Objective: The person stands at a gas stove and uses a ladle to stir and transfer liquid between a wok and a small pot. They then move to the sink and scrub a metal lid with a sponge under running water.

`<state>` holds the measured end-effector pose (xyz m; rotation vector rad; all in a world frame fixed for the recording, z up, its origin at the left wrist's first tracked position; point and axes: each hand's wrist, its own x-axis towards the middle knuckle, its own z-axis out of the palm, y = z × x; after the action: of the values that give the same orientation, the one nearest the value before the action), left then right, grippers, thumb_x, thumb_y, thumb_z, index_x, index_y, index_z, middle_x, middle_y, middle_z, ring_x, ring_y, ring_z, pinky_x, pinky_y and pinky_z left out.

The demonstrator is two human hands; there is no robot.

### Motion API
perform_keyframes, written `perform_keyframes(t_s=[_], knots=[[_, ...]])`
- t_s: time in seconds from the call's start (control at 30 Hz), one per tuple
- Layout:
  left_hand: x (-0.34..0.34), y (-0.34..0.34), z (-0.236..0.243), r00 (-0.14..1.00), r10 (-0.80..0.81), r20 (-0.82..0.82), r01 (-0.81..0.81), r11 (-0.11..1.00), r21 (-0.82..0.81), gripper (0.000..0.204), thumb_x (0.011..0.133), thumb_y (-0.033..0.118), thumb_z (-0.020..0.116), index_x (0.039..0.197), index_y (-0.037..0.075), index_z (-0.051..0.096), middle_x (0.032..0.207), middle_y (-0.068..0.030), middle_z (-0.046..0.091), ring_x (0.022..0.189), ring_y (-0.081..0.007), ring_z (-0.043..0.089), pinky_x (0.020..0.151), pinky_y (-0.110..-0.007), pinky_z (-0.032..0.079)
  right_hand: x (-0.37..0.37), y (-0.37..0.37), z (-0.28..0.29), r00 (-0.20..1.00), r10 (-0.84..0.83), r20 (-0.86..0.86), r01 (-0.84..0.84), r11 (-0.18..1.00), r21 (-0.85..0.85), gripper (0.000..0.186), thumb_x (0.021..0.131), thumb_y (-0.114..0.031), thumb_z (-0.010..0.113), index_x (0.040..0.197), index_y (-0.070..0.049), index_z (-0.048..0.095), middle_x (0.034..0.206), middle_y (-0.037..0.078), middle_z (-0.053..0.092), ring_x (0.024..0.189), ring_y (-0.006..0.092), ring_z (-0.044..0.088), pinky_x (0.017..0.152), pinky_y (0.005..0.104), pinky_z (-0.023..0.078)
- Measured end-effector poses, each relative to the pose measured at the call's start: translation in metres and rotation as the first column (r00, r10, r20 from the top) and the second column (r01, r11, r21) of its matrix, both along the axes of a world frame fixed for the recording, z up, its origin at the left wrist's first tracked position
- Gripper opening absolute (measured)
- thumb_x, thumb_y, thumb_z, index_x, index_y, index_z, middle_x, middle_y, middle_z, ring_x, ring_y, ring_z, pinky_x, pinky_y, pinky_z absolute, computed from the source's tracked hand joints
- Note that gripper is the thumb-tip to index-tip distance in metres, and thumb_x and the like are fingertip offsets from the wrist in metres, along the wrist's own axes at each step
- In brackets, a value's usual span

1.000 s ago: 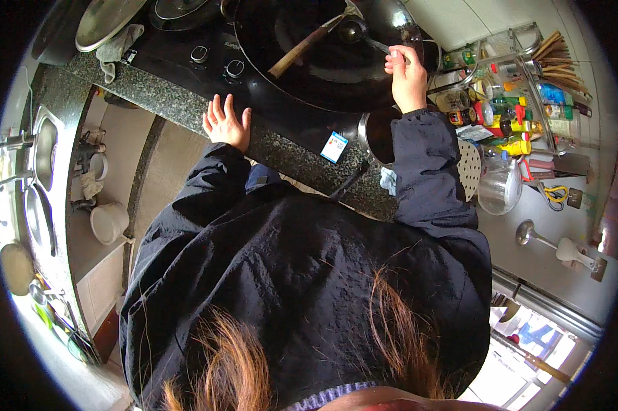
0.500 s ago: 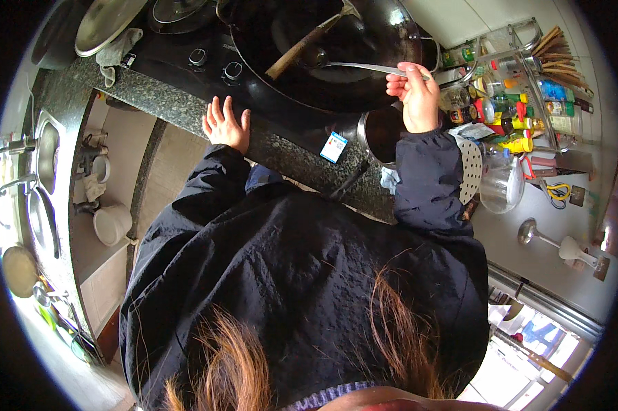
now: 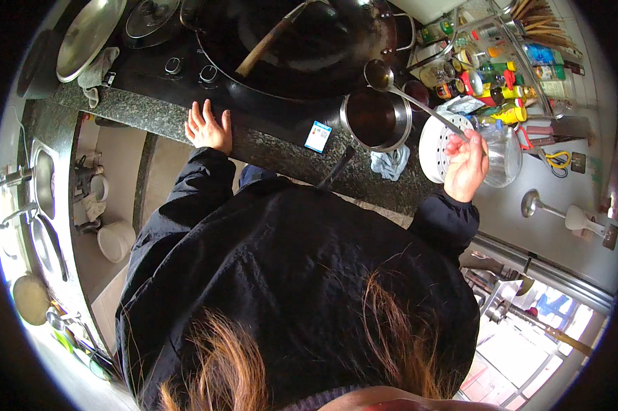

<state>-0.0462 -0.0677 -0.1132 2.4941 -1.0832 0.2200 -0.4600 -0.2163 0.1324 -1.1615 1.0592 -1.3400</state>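
Black wok (image 3: 309,58), silvery ladle (image 3: 416,102), grey-and-black speckled countertop (image 3: 144,118), white, dark-dotted perforated plate (image 3: 431,156), pale blue cloth (image 3: 390,164).

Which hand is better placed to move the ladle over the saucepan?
Probably the right hand: it holds the ladle, close to the saucepan. The left hand is farther off, empty and spread over the granite countertop.

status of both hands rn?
Left hand: open, holding nothing, at the counter edge.
Right hand: closed, holding a ladle by its handle.
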Motion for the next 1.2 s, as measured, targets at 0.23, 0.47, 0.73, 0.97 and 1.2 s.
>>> perform_keyframes(t_s=[0.23, 0.47, 0.73, 0.97, 1.2], knots=[[0.001, 0.0, -0.004, 1.0, -0.009, 0.011, 0.009, 1.0, -0.003, 0.06, 0.086, 0.048, 0.053, 0.134, 0.016, 0.04, 0.143, -0.0152, 0.031, 0.133, -0.0318, 0.027, 0.108, -0.05, 0.015, -0.05, 0.027, -0.059, 0.99, -0.137, 0.02, 0.133, 0.98, 0.151, 0.027, 0.094, -0.03, 0.049, 0.098, -0.004, 0.056, 0.075, 0.01, 0.062, 0.062, 0.0164, 0.056, 0.059, 0.0287, 0.046], [0.001, -0.001, -0.005, 1.0, -0.012, 0.021, 0.012, 1.0, -0.006, 0.06, 0.086, 0.048, 0.053, 0.134, 0.016, 0.041, 0.143, -0.0152, 0.031, 0.133, -0.0316, 0.027, 0.109, -0.05, 0.015, -0.071, 0.031, -0.115, 0.939, -0.265, 0.219, 0.157, 0.898, 0.411, 0.039, 0.094, -0.042, 0.048, 0.094, -0.003, 0.054, 0.073, 0.007, 0.058, 0.063, 0.0152, 0.052, 0.06, 0.0272, 0.043], [0.0, -0.001, -0.005, 1.0, -0.006, 0.021, 0.007, 1.0, -0.022, 0.059, 0.085, 0.047, 0.055, 0.133, 0.016, 0.042, 0.143, -0.0145, 0.033, 0.132, -0.0317, 0.028, 0.108, -0.05, 0.016, -0.092, 0.027, -0.137, 0.866, -0.281, 0.413, 0.024, 0.849, 0.527, 0.038, 0.095, -0.042, 0.047, 0.092, -0.005, 0.054, 0.072, 0.006, 0.057, 0.062, 0.0151, 0.049, 0.054, 0.0244, 0.04], [0.0, 0.0, -0.002, 1.0, 0.003, 0.001, -0.003, 1.0, -0.016, 0.06, 0.085, 0.047, 0.054, 0.133, 0.014, 0.043, 0.142, -0.0137, 0.033, 0.133, -0.0306, 0.028, 0.109, -0.049, 0.016, -0.049, 0.002, -0.066, 0.931, -0.099, 0.352, 0.041, 0.985, 0.168, 0.026, 0.093, -0.031, 0.05, 0.093, -0.005, 0.057, 0.074, 0.01, 0.061, 0.063, 0.0164, 0.052, 0.06, 0.0283, 0.042], [-0.001, 0.0, 0.003, 1.0, 0.012, -0.028, -0.011, 1.0, 0.019, 0.06, 0.086, 0.048, 0.052, 0.133, 0.013, 0.042, 0.144, -0.0144, 0.031, 0.134, -0.0304, 0.026, 0.109, -0.05, 0.015, 0.084, -0.047, -0.042, 0.965, 0.182, -0.188, -0.213, 0.965, -0.156, 0.023, 0.096, -0.021, 0.048, 0.105, -0.002, 0.056, 0.086, 0.013, 0.064, 0.066, 0.0156, 0.06, 0.064, 0.028, 0.051]])
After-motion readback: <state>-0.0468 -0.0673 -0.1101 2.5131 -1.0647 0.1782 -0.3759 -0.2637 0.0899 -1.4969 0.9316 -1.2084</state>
